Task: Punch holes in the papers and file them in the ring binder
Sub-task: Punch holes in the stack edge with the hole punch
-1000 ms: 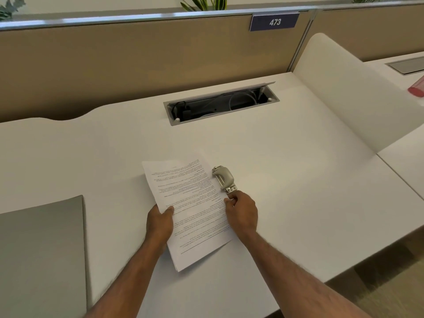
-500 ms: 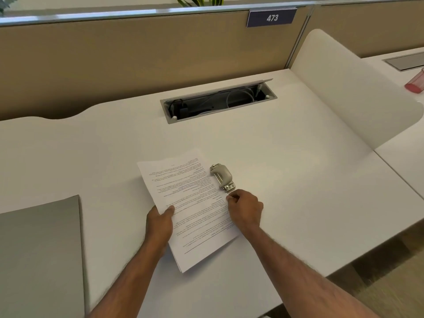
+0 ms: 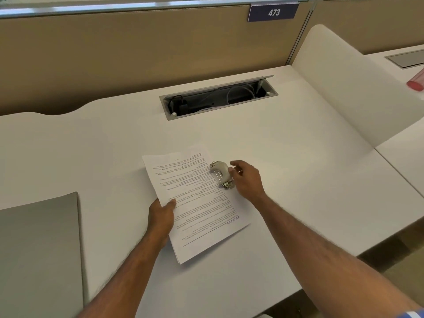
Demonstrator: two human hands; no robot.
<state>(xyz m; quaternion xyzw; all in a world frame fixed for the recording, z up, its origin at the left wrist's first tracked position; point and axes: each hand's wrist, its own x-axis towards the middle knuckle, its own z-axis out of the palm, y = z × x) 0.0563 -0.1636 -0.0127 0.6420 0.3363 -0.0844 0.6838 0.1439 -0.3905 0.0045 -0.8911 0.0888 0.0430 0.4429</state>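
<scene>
At a white office desk [image 3: 298,191] under partition plate 473 [image 3: 273,12]: pinching the left edge of the papers [image 3: 202,207] with the left hand [image 3: 161,216], thumb on top, and pinning the thin stack askew near the desk's front. Curling the right hand [image 3: 246,180] round the outer side of the hole punch [image 3: 221,174], thumb touching its body; not possible to tell whether gripping it firmly. Straddling the sheets' right edge, toward the far corner, with the punch.

Probably handling the sheets as light, floppy and quick to fan apart, so squaring them up and holding them flat by the edge opposite the punch. Probably handling the punch as small, rigid and apt to skate on smooth paper, so taking it across the body and pressing on the rounded lever.

Lying shut at the left, well apart from the sheets: grey binder [image 3: 39,249], contents hidden. Standing open at the back: cable hatch [image 3: 220,85], lid raised, holding black and white cables [image 3: 238,92].
</scene>
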